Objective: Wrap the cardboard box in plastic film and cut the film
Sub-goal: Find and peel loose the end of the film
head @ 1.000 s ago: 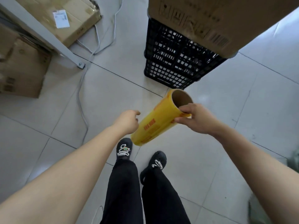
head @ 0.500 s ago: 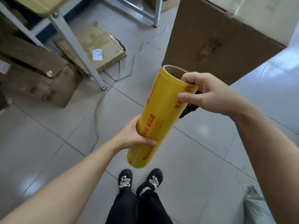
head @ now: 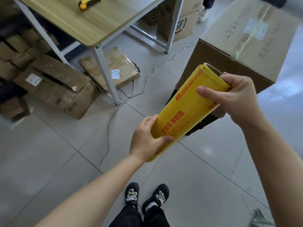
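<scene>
A yellow roll of plastic film [head: 185, 110] with red lettering is held tilted in front of me, its open cardboard core pointing up and away. My left hand [head: 146, 141] grips the roll's lower end. My right hand [head: 232, 95] holds the upper end, thumb laid across the yellow wrapper. Behind the roll a large cardboard box [head: 242, 45] with tape along its top stands on a black plastic crate [head: 203, 122], mostly hidden by the roll and my right hand.
A wooden table [head: 91, 25] on white metal legs stands at the upper left, with a yellow utility knife [head: 86, 3] on top. Flattened and stacked cardboard boxes [head: 54, 86] lie under and beside it. A grey cable [head: 114, 112] runs across the tiled floor. My shoes [head: 146, 195] are below.
My view has lifted, so the table and box top now show. My left hand has taken hold of the roll's lower end, and both hands have raised the roll toward the box.
</scene>
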